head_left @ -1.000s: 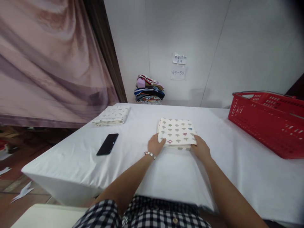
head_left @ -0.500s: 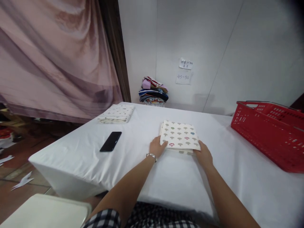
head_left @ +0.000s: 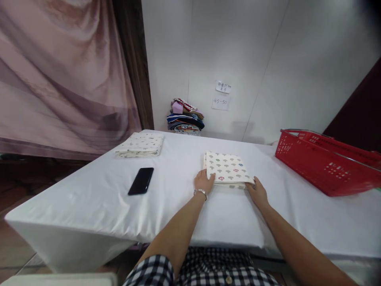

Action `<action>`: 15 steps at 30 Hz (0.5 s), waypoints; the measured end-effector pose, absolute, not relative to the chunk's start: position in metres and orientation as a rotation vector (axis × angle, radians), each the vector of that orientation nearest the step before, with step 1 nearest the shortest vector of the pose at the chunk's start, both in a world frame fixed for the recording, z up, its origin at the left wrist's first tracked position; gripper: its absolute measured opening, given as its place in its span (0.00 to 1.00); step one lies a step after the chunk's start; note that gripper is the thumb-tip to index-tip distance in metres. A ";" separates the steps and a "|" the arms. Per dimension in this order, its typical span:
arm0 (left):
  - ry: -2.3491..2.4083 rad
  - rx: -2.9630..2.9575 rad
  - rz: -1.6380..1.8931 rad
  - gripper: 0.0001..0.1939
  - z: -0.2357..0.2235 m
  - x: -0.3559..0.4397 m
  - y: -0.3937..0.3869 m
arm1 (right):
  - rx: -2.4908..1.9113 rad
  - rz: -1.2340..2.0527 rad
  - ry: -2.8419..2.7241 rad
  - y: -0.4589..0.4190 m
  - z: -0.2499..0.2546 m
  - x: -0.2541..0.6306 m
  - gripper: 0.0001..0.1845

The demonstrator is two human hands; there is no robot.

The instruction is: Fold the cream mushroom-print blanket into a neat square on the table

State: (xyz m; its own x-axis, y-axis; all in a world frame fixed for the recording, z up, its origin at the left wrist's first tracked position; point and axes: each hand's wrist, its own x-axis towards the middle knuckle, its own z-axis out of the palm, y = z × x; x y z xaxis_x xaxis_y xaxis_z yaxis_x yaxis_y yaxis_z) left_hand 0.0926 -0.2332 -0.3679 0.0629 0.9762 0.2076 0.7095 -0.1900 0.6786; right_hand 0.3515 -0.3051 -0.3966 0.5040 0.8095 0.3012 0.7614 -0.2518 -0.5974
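Note:
A folded white cloth [head_left: 228,167] printed with grey mushrooms and a few coloured ones lies on the white-covered table [head_left: 178,163] in front of me. At its near left corner, my left hand [head_left: 204,182] grips the edge, thumb on top and fingers along the side; a bracelet circles that wrist. My right hand [head_left: 257,193] pinches the near right corner, pulling that corner slightly outward. The fingertips under the cloth are hidden.
Another folded patterned cloth [head_left: 141,144] lies at the table's far left, with a black phone [head_left: 141,181] nearer. A red basket [head_left: 315,163] stands on the right. Behind the table, a pile of folded fabrics [head_left: 185,117] rests against the wall below paper signs [head_left: 220,102].
My right hand has drawn the cloth's near right corner a little outward. My left hand keeps its hold at the left corner. The camera view has shifted slightly.

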 end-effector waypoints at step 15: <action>1.601 1.954 0.864 0.30 -0.372 0.093 -0.224 | -2.074 0.089 -1.191 -0.288 -0.391 0.367 0.23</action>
State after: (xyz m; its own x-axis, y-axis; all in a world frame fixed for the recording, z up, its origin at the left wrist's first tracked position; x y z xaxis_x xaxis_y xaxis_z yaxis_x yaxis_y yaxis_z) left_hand 0.0930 -0.2241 -0.3725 0.1221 0.9770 0.1748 0.6827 -0.2105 0.6997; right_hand 0.3669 -0.2878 -0.3909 0.5683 0.7727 0.2828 0.7221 -0.3036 -0.6217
